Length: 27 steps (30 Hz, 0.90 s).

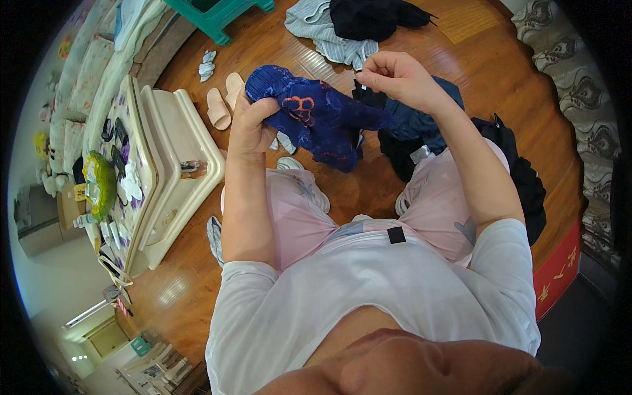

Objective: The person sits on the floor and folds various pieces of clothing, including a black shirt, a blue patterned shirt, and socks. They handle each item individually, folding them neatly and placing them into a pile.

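Observation:
My left hand point(254, 121) grips a dark blue garment point(326, 123) with orange and light blue patterning near its gathered, elastic-looking edge. The cloth hangs bunched above the floor, between my knees and the far clothes. My right hand point(392, 79) is raised to the right of the garment, its thumb and fingertips close together; whether a small thing is pinched there I cannot tell. Under and beyond that hand lies a pile of dark blue and black clothes point(414, 118) on the wooden floor. The far end of the garment overlaps the pile in view.
A cream table point(163, 173) with a green-yellow bag point(100, 185) stands at left. Pink slippers point(218, 108), small striped cloths point(207, 65) and a green plastic stool point(217, 17) are further off. Grey striped and black clothes point(365, 22) lie ahead; black clothes point(528, 197) lie at my right, near a patterned curtain point(597, 133).

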{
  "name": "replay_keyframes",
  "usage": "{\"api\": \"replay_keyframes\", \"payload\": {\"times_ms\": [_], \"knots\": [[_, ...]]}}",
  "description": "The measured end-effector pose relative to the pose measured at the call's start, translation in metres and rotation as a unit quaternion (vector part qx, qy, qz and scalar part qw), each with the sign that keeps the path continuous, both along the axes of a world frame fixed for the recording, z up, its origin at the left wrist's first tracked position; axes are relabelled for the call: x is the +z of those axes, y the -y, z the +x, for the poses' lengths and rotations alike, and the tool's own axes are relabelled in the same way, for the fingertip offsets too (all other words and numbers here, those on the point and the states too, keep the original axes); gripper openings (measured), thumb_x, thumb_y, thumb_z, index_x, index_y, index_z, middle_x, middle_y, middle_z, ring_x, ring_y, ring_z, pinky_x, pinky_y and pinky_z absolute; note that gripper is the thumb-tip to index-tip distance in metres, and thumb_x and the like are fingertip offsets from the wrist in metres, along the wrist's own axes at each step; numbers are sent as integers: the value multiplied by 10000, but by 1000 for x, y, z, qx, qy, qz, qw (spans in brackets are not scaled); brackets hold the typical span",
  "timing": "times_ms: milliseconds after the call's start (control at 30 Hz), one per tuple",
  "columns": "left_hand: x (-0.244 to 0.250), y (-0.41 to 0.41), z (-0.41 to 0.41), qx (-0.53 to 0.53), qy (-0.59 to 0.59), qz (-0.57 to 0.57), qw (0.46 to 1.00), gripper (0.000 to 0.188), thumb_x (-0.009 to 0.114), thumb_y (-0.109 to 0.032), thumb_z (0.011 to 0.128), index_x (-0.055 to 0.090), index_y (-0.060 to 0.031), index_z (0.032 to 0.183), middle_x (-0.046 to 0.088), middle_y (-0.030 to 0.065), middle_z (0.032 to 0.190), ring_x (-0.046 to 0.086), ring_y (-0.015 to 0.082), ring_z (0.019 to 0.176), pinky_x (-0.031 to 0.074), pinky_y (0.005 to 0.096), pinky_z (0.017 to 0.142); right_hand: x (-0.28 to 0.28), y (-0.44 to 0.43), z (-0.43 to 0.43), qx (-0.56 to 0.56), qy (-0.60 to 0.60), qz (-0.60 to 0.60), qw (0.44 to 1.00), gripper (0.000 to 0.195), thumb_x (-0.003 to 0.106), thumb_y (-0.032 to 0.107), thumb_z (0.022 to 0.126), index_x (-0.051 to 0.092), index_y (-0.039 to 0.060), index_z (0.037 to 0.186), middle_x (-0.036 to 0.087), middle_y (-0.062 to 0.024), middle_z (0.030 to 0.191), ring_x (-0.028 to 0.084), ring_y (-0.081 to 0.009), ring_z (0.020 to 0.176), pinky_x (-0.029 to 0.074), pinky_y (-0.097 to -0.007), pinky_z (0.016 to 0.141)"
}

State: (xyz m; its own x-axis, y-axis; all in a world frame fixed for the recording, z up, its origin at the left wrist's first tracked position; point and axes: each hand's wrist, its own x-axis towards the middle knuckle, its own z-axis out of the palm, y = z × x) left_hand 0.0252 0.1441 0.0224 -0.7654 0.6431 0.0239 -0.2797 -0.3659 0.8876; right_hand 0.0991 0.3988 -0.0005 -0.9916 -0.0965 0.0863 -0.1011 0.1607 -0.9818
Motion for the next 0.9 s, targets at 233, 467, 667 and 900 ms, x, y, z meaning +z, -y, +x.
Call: {"api": "replay_keyframes", "payload": {"times_ms": [233, 467, 667, 900], "knots": [[-3, -3, -2, 10, 20, -1, 1000, 407, 461, 5, 638, 532, 57, 1035, 622, 121, 902, 618, 199, 792, 525, 309, 729, 9, 13, 5, 8, -5, 26, 1000, 177, 594, 229, 859, 571, 62, 804, 500, 60, 666, 448, -7, 606, 343, -158, 495], [6, -15, 7, 0, 49, 35, 998, 451, 435, 2, 599, 529, 75, 1033, 613, 141, 931, 616, 213, 800, 515, 311, 764, 1, 30, 2, 57, -43, -35, 997, 226, 651, 195, 817, 571, 42, 963, 530, 22, 721, 493, -49, 638, 419, -182, 585], [0, -27, 11, -14, 25, 19, 999, 370, 560, 6, 724, 506, 47, 1087, 607, 103, 950, 600, 168, 843, 497, 283, 773, 0, 56, 11, 22, -118, 63, 991, 422, 676, 200, 765, 534, 2, 1110, 587, -75, 873, 548, -128, 779, 458, -260, 708], [-1, -42, 12, -52, -146, -124, 980, 560, 704, -55, 712, 454, 25, 1206, 567, 87, 1109, 557, 155, 992, 439, 274, 877, -8, -2, -23, -72, -39, -247, 966, 231, 432, 134, 880, 611, 61, 1005, 630, -8, 885, 582, -88, 815, 469, -231, 723]]}}
